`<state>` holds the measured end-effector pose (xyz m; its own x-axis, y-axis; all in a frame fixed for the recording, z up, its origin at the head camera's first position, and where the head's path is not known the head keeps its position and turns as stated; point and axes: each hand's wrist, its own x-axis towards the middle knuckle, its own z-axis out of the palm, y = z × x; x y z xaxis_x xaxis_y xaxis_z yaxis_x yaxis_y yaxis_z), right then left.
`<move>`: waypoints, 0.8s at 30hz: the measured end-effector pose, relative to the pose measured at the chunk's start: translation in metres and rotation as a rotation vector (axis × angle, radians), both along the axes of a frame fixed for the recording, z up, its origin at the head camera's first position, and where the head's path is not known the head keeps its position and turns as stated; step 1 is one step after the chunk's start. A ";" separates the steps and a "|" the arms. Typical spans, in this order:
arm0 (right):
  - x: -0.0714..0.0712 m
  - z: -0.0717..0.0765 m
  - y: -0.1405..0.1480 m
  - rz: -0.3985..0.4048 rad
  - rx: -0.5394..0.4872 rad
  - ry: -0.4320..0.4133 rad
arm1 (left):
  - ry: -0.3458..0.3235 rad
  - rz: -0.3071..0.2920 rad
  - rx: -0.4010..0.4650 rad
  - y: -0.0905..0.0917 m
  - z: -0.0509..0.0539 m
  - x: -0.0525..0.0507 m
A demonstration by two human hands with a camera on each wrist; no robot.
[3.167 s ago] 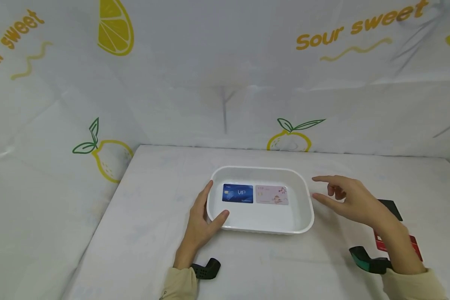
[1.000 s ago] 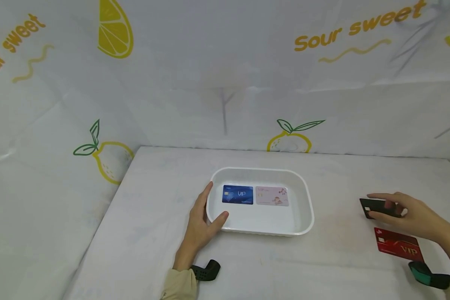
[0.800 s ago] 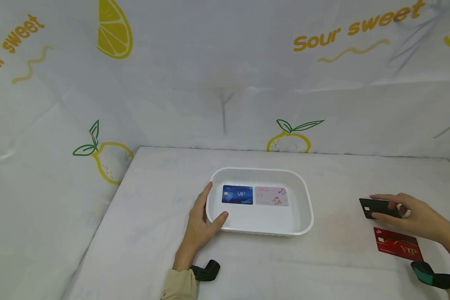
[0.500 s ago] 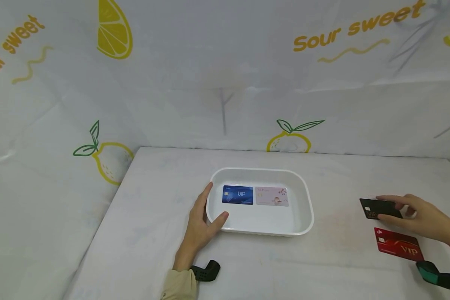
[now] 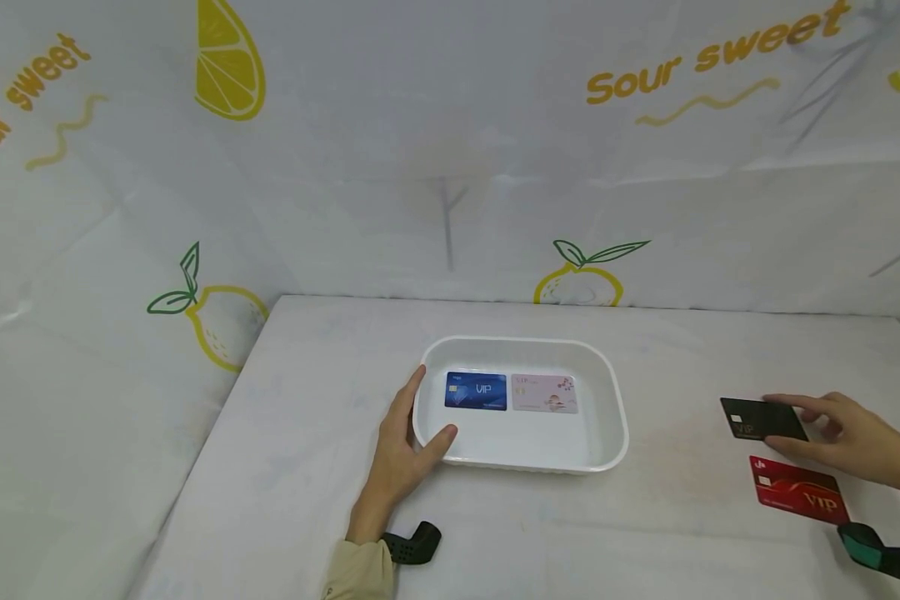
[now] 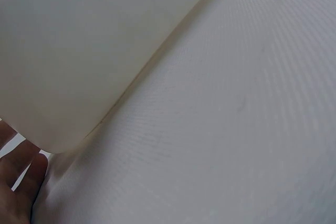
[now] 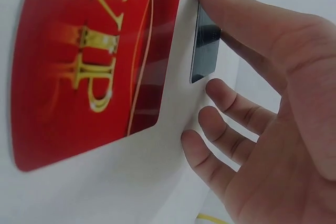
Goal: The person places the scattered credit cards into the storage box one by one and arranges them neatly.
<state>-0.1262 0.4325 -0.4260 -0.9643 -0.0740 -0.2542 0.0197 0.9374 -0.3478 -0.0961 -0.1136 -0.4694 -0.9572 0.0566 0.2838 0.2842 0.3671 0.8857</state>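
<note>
A white plastic tray (image 5: 532, 462) stands on the table with a blue VIP card (image 5: 476, 391) and a pink VIP card (image 5: 544, 393) side by side inside. My left hand (image 5: 401, 462) holds its left end, thumb over the front rim and fingers along the outer wall. Right of the tray, a black VIP card (image 5: 753, 419) lies on the table. My right hand (image 5: 843, 437) pinches that card across its long edges, index finger at the far edge and thumb at the near one. The other fingers are bent below the palm, clear of the card.
Just in front of the black card lies a red VIP card (image 5: 798, 489), close to the right wrist camera (image 5: 881, 552). A white cloth covers the table (image 5: 292, 467). Behind it hangs a white sheet (image 5: 450, 208) with lemon prints.
From beside the tray, my right hand has gone right to the black card. Its fingertips have since slid toward the card's right end. The tray and left hand stay put.
</note>
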 end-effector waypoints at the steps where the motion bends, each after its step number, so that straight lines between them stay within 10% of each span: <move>1: 0.000 0.000 0.000 0.000 0.005 0.001 | 0.000 0.000 0.000 0.000 0.000 0.000; 24: 0.002 -0.007 -0.001 0.019 -0.101 0.045 | -0.007 -0.006 0.008 -0.001 -0.001 -0.001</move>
